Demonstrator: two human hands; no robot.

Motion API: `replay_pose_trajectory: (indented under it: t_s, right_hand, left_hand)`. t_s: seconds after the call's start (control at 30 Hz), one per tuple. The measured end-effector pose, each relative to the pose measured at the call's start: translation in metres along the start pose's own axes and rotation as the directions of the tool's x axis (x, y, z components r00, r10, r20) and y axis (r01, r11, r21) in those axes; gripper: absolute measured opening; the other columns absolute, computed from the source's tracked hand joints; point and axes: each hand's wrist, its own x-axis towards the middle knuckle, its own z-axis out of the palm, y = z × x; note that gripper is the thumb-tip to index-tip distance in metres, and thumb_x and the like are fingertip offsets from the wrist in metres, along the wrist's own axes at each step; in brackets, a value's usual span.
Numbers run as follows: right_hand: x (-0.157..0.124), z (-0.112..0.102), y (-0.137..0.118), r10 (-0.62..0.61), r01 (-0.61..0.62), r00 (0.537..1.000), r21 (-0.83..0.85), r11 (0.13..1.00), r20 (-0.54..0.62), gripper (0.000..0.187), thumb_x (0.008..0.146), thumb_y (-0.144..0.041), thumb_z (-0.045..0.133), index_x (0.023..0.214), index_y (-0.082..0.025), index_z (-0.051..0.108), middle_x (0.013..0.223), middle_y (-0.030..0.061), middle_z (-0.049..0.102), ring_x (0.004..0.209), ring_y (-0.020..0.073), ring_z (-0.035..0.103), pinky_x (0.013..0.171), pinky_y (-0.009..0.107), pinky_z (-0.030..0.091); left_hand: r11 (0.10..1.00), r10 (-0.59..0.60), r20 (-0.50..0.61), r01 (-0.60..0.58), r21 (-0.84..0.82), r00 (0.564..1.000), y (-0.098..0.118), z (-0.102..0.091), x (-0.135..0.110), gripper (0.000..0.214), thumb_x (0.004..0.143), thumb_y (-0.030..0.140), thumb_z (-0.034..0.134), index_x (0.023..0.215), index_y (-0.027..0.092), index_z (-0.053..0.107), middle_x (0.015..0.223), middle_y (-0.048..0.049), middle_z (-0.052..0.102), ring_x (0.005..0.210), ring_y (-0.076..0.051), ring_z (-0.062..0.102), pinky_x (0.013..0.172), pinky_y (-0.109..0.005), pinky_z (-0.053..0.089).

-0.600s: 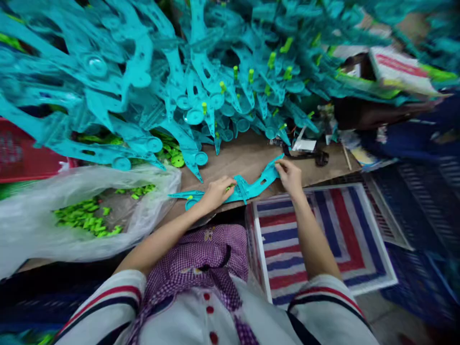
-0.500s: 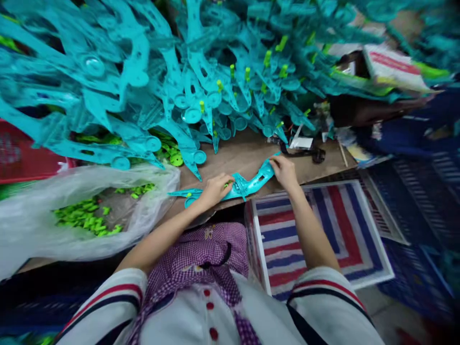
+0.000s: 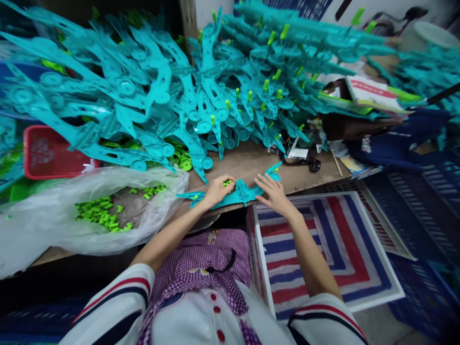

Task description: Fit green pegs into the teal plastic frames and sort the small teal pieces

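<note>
A long turquoise plastic part (image 3: 243,192) with a bent body and a pointed left end lies along the table's front edge. One small green piece sits near its left tip. My left hand (image 3: 218,191) rests over the part's left half, its fingers curled around several small green plastic pieces (image 3: 227,183). My right hand (image 3: 273,193) lies over the part's right half with its fingers spread, touching or just above it. The fingertips of that hand partly cover the turquoise surface.
A large heap of similar turquoise parts (image 3: 165,91) covers the table behind. To the left are a clear plastic bag (image 3: 158,211) with loose green pieces and a red basket (image 3: 57,155). A white-rimmed crate (image 3: 391,287) lined with striped cloth stands below right.
My right hand has gone from pinching the part's right end to lying with spread fingers farther left on it. My left hand stays over the part with the green pieces. The camera view has shifted.
</note>
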Motion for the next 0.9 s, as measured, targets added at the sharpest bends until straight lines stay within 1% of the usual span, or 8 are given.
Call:
replay_pose_trajectory:
  t_s: [0.1,0.23,0.37,0.47,0.57,0.7,0.8,0.9]
  right_hand:
    - [0.019,0.005,-0.007,-0.039,0.056,0.984,-0.091,0.994,0.173,0.053,0.1,-0.045,0.046,0.152,-0.031,0.041,0.144,0.0095,0.056,0.145,0.0316,0.036,0.115,0.059,0.026]
    - [0.038,-0.005,-0.011,-0.079,0.107,0.964,-0.097,0.99,0.255,0.035,0.1,-0.044,0.047,0.125,-0.028,0.065,0.116,0.0098,0.069,0.123,0.0298,0.055,0.111,0.057,0.028]
    - [0.008,-0.038,-0.013,-0.019,0.022,0.987,-0.019,1.0,0.159,0.038,0.098,-0.053,0.046,0.112,-0.028,0.071,0.112,0.009,0.07,0.116,0.0297,0.06,0.109,0.057,0.032]
    - [-0.029,-0.075,-0.016,0.042,-0.055,0.993,0.11,0.992,0.114,0.038,0.09,-0.061,0.056,0.106,-0.031,0.072,0.111,0.0067,0.071,0.111,0.0306,0.064,0.101,0.052,0.043]
    - [-0.024,-0.114,-0.037,0.129,-0.096,0.973,0.169,0.981,-0.192,0.029,0.084,-0.06,0.064,0.101,-0.038,0.071,0.106,0.0047,0.073,0.103,0.0325,0.068,0.092,0.051,0.05]
    - [0.096,-0.151,-0.098,0.106,-0.18,0.751,-0.047,0.983,-0.652,0.033,0.087,-0.06,0.06,0.102,-0.032,0.07,0.104,0.0071,0.074,0.103,0.0343,0.068,0.099,0.056,0.046]
    - [0.23,-0.161,-0.136,0.119,-0.24,0.764,-0.108,0.965,-0.634,0.046,0.092,-0.043,0.057,0.132,-0.021,0.056,0.114,0.0117,0.071,0.105,0.0303,0.067,0.096,0.054,0.048]
    - [0.341,-0.161,-0.142,0.184,-0.287,0.85,-0.142,0.947,-0.493,0.034,0.096,-0.043,0.052,0.122,-0.022,0.061,0.122,0.0124,0.068,0.112,0.0265,0.061,0.1,0.055,0.042]
  left_hand:
    - [0.918,-0.199,-0.022,0.179,-0.353,0.98,0.033,-0.02,-0.015,0.029,0.079,0.043,0.07,0.091,0.017,0.067,0.054,0.0065,0.05,0.044,-0.007,0.04,0.044,-0.019,0.029]
    - [0.801,-0.319,-0.029,0.253,-0.543,0.947,0.072,-0.052,-0.06,0.04,0.066,0.048,0.081,0.086,0.018,0.064,0.046,0.0088,0.044,0.038,-0.005,0.035,0.038,-0.016,0.021]
    - [0.736,-0.378,-0.09,0.24,-0.633,0.921,0.082,-0.089,-0.127,0.036,0.065,0.045,0.084,0.076,0.018,0.062,0.047,0.0075,0.046,0.037,-0.005,0.038,0.036,-0.015,0.025]
    - [0.698,-0.358,-0.214,0.108,-0.708,0.909,0.083,-0.121,-0.167,0.035,0.063,0.041,0.087,0.068,0.018,0.06,0.051,0.0065,0.049,0.037,-0.004,0.041,0.035,-0.014,0.027]
    - [0.669,-0.373,-0.358,-0.019,-0.743,0.856,0.083,-0.145,-0.181,0.038,0.06,0.038,0.088,0.067,0.018,0.057,0.052,0.0074,0.049,0.036,-0.003,0.039,0.034,-0.013,0.025]
    - [0.642,-0.487,-0.355,0.051,-0.765,0.798,0.069,-0.15,-0.175,0.042,0.058,0.04,0.088,0.076,0.02,0.056,0.049,0.0098,0.047,0.033,-0.003,0.032,0.031,-0.012,0.016]
    - [0.624,-0.556,-0.261,0.189,-0.758,0.789,0.05,-0.138,-0.181,0.047,0.058,0.048,0.086,0.08,0.02,0.054,0.045,0.0098,0.046,0.034,-0.004,0.031,0.032,-0.012,0.015]
    - [0.595,-0.615,-0.195,0.286,-0.751,0.764,0.032,-0.126,-0.205,0.051,0.06,0.053,0.085,0.084,0.02,0.055,0.044,0.0094,0.046,0.035,-0.004,0.031,0.035,-0.013,0.016]
